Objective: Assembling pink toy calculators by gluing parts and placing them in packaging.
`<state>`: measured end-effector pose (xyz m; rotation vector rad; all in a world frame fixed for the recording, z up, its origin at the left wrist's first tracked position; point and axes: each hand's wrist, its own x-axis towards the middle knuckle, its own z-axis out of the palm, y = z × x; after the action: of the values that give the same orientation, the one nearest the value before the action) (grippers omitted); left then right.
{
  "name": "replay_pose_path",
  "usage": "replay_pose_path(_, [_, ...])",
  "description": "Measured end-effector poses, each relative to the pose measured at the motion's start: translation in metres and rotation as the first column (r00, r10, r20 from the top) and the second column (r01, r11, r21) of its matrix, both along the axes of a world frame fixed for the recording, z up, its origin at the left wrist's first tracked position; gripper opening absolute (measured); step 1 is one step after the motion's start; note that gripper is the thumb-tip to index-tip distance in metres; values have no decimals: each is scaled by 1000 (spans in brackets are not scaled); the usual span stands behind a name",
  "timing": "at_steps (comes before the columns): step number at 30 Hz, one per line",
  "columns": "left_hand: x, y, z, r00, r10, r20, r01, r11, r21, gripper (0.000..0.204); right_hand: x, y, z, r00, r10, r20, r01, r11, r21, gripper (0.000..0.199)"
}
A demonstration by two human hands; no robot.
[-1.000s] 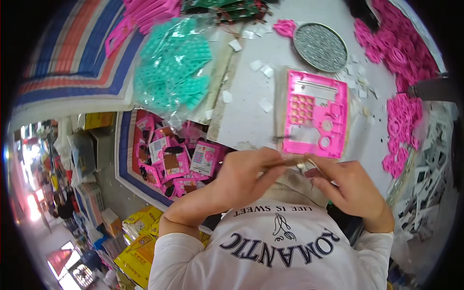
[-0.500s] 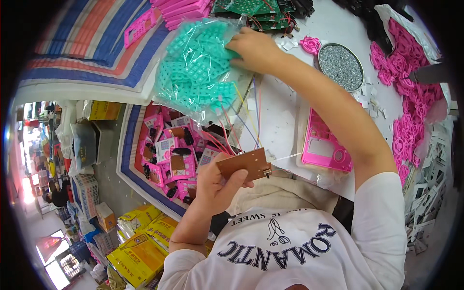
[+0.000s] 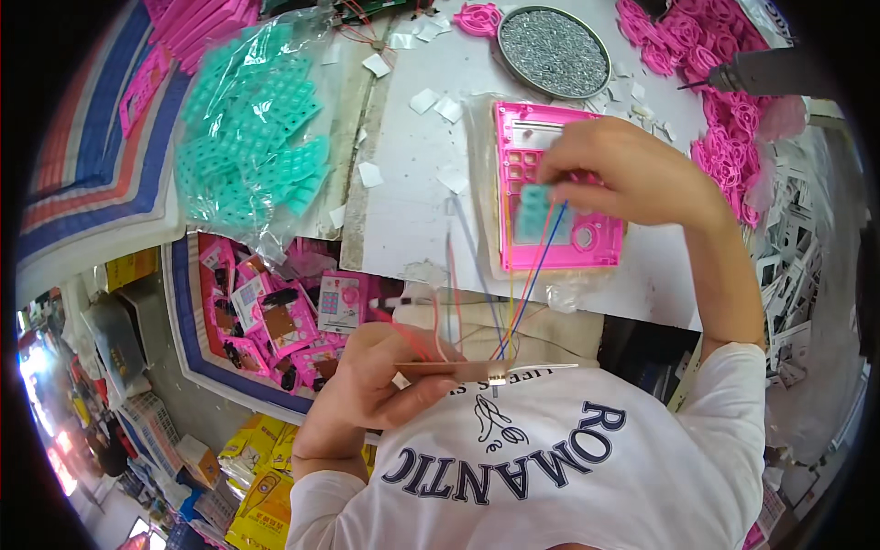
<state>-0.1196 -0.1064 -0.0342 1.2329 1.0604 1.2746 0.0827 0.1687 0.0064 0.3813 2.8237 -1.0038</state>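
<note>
The right hand's [image 3: 632, 174] fingers pinch a teal keypad piece [image 3: 533, 216] near its upper end, probably to leave its lower part uncovered, above the pink casing [image 3: 600, 252], though whether it touches cannot be told. The left hand [image 3: 385, 367] grips a brown circuit board [image 3: 458, 370] between thumb and fingers near the shirt [image 3: 541, 458], seemingly to keep it off the casing while its coloured wires [image 3: 534, 266] fan upward. Compared with half a second ago, the right hand has left the clear bag of teal pieces [image 3: 252, 128], and the board shows its thin edge rather than its broad face.
</note>
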Motion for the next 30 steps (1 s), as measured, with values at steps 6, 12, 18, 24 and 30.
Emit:
replay_pose_path(6, [-2, 12, 8, 977, -143, -156, 140, 990, -31, 17, -5, 12, -24, 996, -78, -44, 88, 955, 284, 28])
replay_pose_path(12, [9, 13, -7, 989, -14, -148, 11, 1000, -23, 19, 15, -34, -21, 934, -64, -353, 204, 904, 375, 54])
replay_pose_path(18, [12, 26, -3, 971, -41, -237, 37, 999, -21, 19, 19, -48, -54, 895, -65, -441, 227, 918, 326, 40])
replay_pose_path(24, [12, 19, -11, 987, 30, -157, -37, 999, -39, 18, 17, -42, -51, 875, -9, -483, 223, 895, 387, 17])
replay_pose_path(30, [13, 12, -15, 990, 51, -132, -65, 993, -100, 17, 15, -41, -40, 894, 106, -435, 140, 857, 496, 15])
